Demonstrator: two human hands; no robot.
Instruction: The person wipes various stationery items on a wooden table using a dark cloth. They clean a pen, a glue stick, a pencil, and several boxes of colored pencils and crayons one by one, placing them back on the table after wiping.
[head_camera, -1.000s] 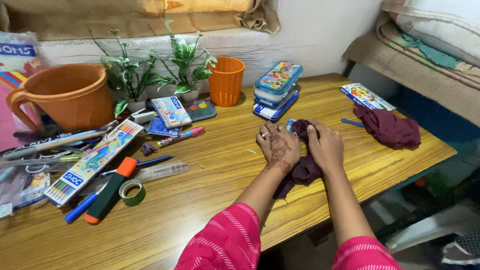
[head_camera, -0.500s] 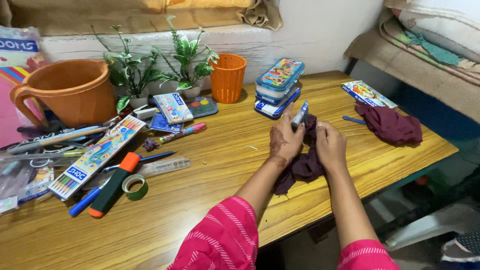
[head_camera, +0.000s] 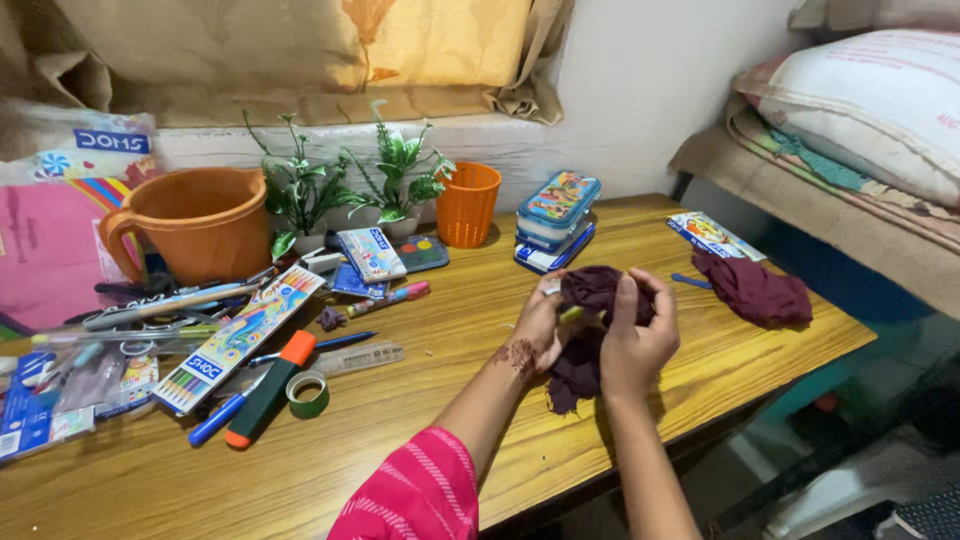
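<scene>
Above the wooden table's front right part, both my hands hold a dark maroon cloth. My left hand grips its left side, and the cloth's tail hangs down below that hand. My right hand wraps over the cloth from the right, thumb up. A small yellow-green stick-like thing pokes out between the hands, mostly buried in the cloth. A second maroon cloth lies crumpled near the table's right edge.
Stacked pencil cases, an orange mesh cup, two small plants and an orange jug line the back. Left of my hands lie a colour-pencil box, marker, tape roll, ruler and pens. A bed stands at the right.
Both hands have lifted the cloth off the table and bunched it higher. The blue-and-white pen my left hand held up is now hidden in the cloth.
</scene>
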